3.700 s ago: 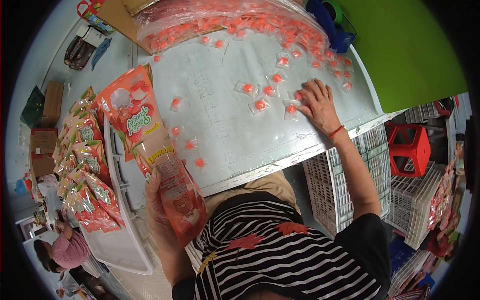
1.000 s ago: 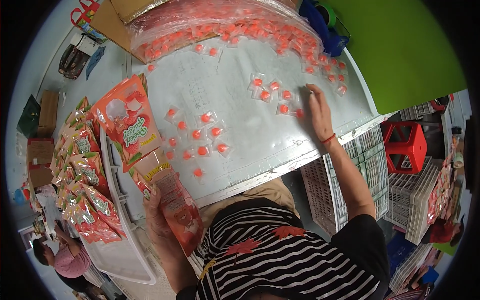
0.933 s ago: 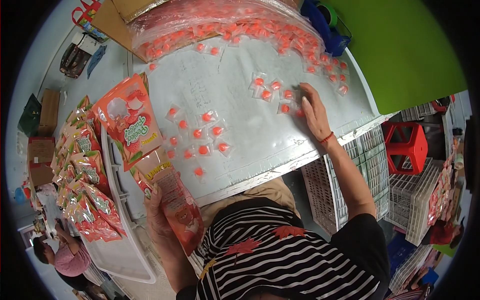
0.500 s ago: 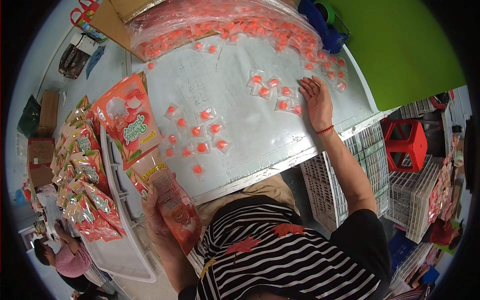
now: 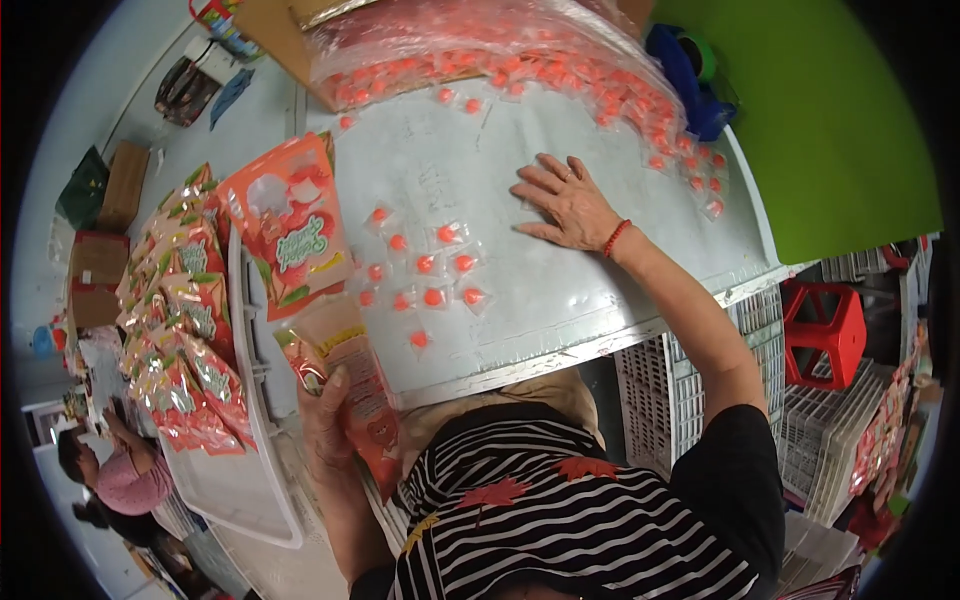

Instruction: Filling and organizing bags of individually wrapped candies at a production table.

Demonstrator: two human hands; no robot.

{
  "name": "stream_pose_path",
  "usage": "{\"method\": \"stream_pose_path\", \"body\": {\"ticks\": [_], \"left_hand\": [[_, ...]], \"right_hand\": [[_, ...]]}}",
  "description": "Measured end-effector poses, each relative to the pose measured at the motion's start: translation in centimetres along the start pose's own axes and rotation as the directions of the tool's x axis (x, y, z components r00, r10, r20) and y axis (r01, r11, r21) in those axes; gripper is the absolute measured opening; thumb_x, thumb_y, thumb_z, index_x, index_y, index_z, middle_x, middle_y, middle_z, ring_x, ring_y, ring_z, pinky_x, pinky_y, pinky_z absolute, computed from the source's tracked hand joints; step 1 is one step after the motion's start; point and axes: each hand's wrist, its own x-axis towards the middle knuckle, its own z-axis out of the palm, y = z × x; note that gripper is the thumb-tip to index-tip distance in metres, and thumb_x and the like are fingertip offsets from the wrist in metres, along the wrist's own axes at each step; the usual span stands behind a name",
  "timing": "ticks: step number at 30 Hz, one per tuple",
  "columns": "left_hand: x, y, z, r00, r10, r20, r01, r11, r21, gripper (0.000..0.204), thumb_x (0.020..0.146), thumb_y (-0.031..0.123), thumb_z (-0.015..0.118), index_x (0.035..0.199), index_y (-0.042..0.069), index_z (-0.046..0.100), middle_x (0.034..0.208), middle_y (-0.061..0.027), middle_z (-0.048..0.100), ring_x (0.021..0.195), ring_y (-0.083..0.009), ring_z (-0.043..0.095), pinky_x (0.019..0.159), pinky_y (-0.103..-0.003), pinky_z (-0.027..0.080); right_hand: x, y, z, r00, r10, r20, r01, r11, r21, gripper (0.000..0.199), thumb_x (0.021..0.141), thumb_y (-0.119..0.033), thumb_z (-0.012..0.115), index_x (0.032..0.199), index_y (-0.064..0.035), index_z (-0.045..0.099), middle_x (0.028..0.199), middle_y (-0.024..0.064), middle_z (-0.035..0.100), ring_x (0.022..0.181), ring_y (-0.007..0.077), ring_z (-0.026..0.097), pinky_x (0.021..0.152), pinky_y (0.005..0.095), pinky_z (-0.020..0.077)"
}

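Fingers of the left hand [image 5: 325, 425] gripped an orange pouch [image 5: 345, 385] at the desk [image 5: 600, 300] edge, seemingly light, crinkly, best held by its sides. Right hand [image 5: 570, 205] lay flat, fingers spread, near wrapped candies [image 5: 430, 275].

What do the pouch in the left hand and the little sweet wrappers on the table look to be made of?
Pouch in the left hand: likely glossy printed plastic film, with sheen and creases. Sweet wrappers: thin clear plastic, the orange sweets showing through. Table: seemingly pale, scuffed, matte board.
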Motion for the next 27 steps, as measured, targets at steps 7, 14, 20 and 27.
{"method": "stream_pose_path", "body": {"ticks": [7, 14, 20, 27], "left_hand": [[1.6, -2.1, 1.8, 0.803, 0.523, 0.287, -0.450, 0.215, 0.867, 0.099, 0.058, 0.022, 0.088, 0.137, 0.001, 0.033, 0.129, -0.0184, 0.047, 0.114, -0.0349, 0.050, 0.097, -0.044, 0.042], [1.3, -4.2, -1.3, 0.806, 0.569, 0.161, -0.311, 0.176, 0.934, 0.101, 0.056, 0.022, 0.088, 0.138, 0.002, 0.032, 0.129, -0.0189, 0.047, 0.117, -0.0365, 0.049, 0.097, -0.045, 0.041], [1.0, -4.3, -2.7, 0.808, 0.547, 0.218, -0.306, 0.073, 0.949, 0.100, 0.056, 0.022, 0.087, 0.138, 0.003, 0.032, 0.131, -0.0169, 0.045, 0.118, -0.0367, 0.046, 0.098, -0.045, 0.039], [1.5, -4.4, -2.7, 0.816, 0.538, 0.211, -0.299, 0.079, 0.951, 0.099, 0.058, 0.025, 0.086, 0.137, 0.004, 0.031, 0.131, -0.0178, 0.045, 0.118, -0.0376, 0.046, 0.099, -0.046, 0.037]], "right_hand": [[1.3, -5.6, -0.4, 0.964, 0.252, -0.082, -0.253, 0.968, 0.001, 0.044, 0.088, -0.035, 0.059, 0.123, -0.0094, 0.054, 0.129, 0.0155, 0.048, 0.122, 0.0400, 0.040, 0.100, 0.0480, 0.0335], [-4.2, -7.3, -0.9, 0.988, 0.154, 0.013, -0.154, 0.988, -0.004, 0.065, 0.082, -0.047, 0.062, 0.133, -0.0101, 0.047, 0.142, 0.0177, 0.036, 0.130, 0.0438, 0.031, 0.106, 0.0562, 0.0233], [-0.2, -10.7, 1.5, 0.971, 0.222, -0.094, -0.212, 0.972, 0.105, 0.068, 0.082, -0.045, 0.062, 0.137, -0.0108, 0.042, 0.141, 0.0197, 0.035, 0.130, 0.0437, 0.029, 0.104, 0.0588, 0.0225], [3.1, -15.3, 3.3, 0.984, 0.162, -0.071, -0.156, 0.984, 0.084, 0.070, 0.071, -0.053, 0.070, 0.129, -0.0192, 0.053, 0.139, 0.0214, 0.036, 0.129, 0.0475, 0.028, 0.095, 0.0693, 0.0228]]}}
